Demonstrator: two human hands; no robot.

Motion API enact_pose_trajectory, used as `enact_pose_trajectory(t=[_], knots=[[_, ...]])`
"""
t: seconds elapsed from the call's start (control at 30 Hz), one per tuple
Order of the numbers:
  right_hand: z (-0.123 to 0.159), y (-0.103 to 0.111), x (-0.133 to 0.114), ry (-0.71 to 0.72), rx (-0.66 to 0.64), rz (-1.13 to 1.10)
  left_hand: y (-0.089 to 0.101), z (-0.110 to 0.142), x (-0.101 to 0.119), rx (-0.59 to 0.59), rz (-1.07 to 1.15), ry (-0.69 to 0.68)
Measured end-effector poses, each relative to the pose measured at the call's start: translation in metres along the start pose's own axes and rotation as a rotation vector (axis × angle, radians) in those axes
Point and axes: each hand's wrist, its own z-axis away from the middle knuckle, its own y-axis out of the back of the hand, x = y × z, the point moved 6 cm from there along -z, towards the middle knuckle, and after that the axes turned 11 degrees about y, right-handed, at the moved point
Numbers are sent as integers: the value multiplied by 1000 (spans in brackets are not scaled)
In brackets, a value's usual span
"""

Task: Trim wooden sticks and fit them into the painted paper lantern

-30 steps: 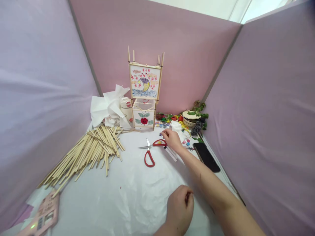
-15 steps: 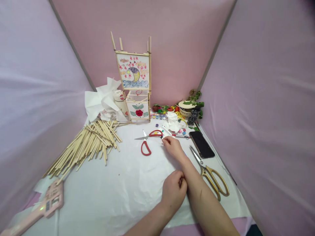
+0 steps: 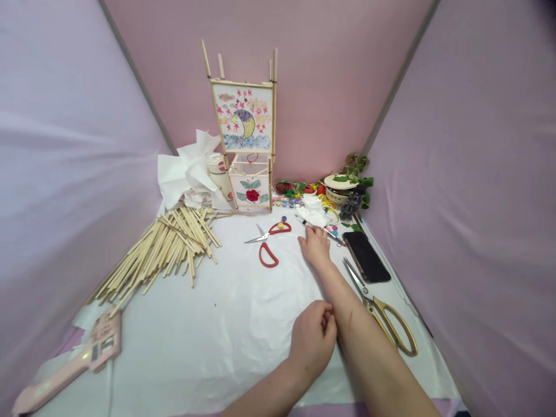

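My right hand (image 3: 316, 249) reaches forward on the white table cover, palm down, its fingers stretched out and thumb apart. Its fingertips are at a crumpled white tissue (image 3: 311, 212) and a dark-tipped pen (image 3: 303, 220), partly hiding what lies beneath. Nearer to me, my left hand (image 3: 313, 333) is curled into a loose fist against my right forearm; nothing shows in it. Left of the right hand lie red-handled scissors (image 3: 268, 242), blades spread. Gold-handled scissors (image 3: 382, 310) and a black phone (image 3: 367, 256) lie to the right of my forearm.
A stick-framed lantern (image 3: 247, 139) with painted panels stands at the back. Bamboo sticks (image 3: 167, 249) are heaped left, with white paper (image 3: 186, 174) behind them and a pink glue gun (image 3: 93, 347) in front. A lidded bowl (image 3: 339, 190) and leaves stand back right.
My right hand has moved forward and right, away from the red scissors, and its fingers have spread out. White pens once beside it are now mostly out of sight. My left hand stays curled.
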Motion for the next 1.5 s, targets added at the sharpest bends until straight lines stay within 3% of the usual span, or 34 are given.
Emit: enact_pose_trajectory(t=[0.1, 0.27, 0.5, 0.73, 0.87, 1.0, 1.13, 1.33, 1.5], knots=[[-3, -2, 6, -28, 51, -21, 0, 0, -2, 4, 14, 15], [0, 3, 2, 71, 138, -131, 0, 0, -2, 11, 10, 19], [-27, 4, -50, 281, 56, -128, 2, 1, -5, -3, 82, 52], [-60, -16, -83, 316, -25, -23, 3, 1, -11, -3, 177, 63], [-74, -14, -78, 313, -24, 6, 5, 1, -9, -10, 144, 53], [-106, -1, -56, 251, 42, 50, 5, 2, -4, -19, 77, -3], [-130, -6, -36, 189, -6, 97, 6, 2, -2, -11, 63, -35], [-127, -11, -38, 223, -45, 141, 6, 1, -1, -17, 49, -47], [-116, -12, -53, 371, -169, 107, 5, 1, -1, -1, 44, -51]])
